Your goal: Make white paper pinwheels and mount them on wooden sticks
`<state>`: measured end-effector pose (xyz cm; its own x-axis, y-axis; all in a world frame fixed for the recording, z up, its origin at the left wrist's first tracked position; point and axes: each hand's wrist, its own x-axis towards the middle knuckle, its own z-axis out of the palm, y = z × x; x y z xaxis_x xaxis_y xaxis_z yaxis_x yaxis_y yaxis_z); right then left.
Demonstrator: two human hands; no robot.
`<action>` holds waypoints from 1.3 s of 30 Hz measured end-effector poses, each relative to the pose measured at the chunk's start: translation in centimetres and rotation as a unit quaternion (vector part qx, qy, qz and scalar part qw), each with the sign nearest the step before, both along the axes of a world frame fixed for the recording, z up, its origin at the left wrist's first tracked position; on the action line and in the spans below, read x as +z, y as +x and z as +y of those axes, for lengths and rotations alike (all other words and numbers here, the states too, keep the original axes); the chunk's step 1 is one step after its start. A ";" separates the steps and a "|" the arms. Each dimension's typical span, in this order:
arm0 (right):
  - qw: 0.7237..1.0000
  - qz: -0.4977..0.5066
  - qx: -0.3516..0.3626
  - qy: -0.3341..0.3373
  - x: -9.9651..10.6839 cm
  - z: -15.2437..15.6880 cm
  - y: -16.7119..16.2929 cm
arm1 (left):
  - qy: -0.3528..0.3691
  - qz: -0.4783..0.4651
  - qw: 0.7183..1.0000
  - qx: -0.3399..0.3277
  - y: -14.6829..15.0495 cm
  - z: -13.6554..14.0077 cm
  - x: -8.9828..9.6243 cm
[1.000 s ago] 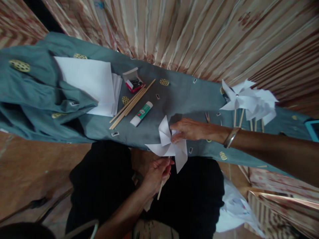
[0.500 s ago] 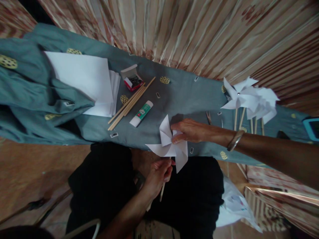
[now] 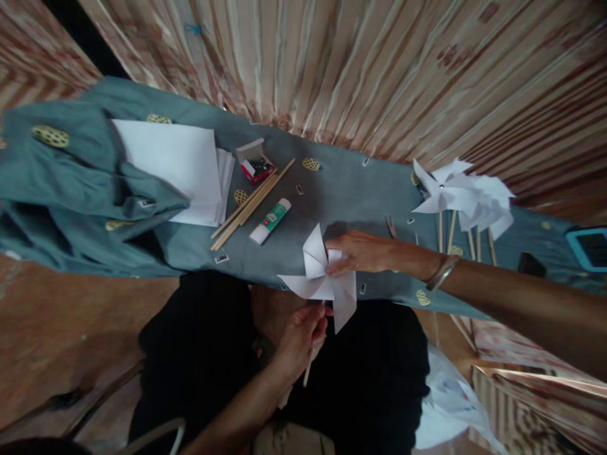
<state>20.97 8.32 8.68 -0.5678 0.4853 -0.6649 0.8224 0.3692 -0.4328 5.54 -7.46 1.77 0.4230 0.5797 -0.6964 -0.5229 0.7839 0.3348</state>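
A white paper pinwheel on a thin wooden stick is held over the front edge of the cloth, above my lap. My left hand is closed round the stick just below the blades. My right hand pinches the pinwheel near its centre, the fingertips on one folded blade. A metal bangle circles the right wrist. Left of the pinwheel lies a glue stick with a green label. Beyond it several loose wooden sticks lie beside an open red box of small dark items.
White paper sheets are stacked at the left, partly under bunched cloth. Several finished-looking pinwheels lie at the right. Scissors sit behind my right hand, a blue-edged phone at the far right. A plastic bag is on the floor.
The camera view has shifted slightly, so the table's things appear a little lower. Both hands keep their hold on the pinwheel, nearly unmoved.
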 end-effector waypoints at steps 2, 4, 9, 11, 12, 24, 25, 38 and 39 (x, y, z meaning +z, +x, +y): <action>1.000 -0.001 -0.002 0.010 0.1 -0.1 0.2 | -0.001 -0.001 1.000 0.003 0.0 -0.1 0.1; 1.000 -0.003 -0.009 0.023 0.0 -0.3 0.4 | -0.001 -0.004 1.000 0.005 0.0 -0.2 0.1; 0.998 0.007 -0.026 0.051 0.5 -0.6 1.1 | 0.020 -0.001 1.000 0.008 0.1 -0.1 0.3; 0.997 0.024 -0.045 0.058 0.9 -0.8 1.4 | 0.032 0.006 0.999 0.008 0.1 0.1 0.5; 0.996 0.034 -0.060 0.060 1.1 -0.9 1.6 | 0.037 0.009 0.999 0.007 0.1 0.2 0.7; 0.775 0.296 -0.406 0.383 3.9 -3.8 4.7 | 0.124 0.023 0.991 0.044 0.5 2.7 5.6; 0.738 0.324 -0.428 0.409 4.1 -4.3 4.7 | 0.129 0.015 0.990 0.048 0.7 3.2 6.2; 0.506 0.539 -0.620 0.261 -1.2 -5.6 2.6 | 0.254 -0.004 0.963 0.089 4.0 13.1 9.7; 0.535 0.531 -0.616 0.228 -1.7 -5.9 2.3 | 0.260 0.005 0.961 0.093 4.3 13.7 9.5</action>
<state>23.30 2.44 7.03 0.4298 0.9007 0.0628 -0.0562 0.0961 -0.9938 9.83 6.22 11.29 0.2737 0.9152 -0.2959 -0.6324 0.4030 0.6616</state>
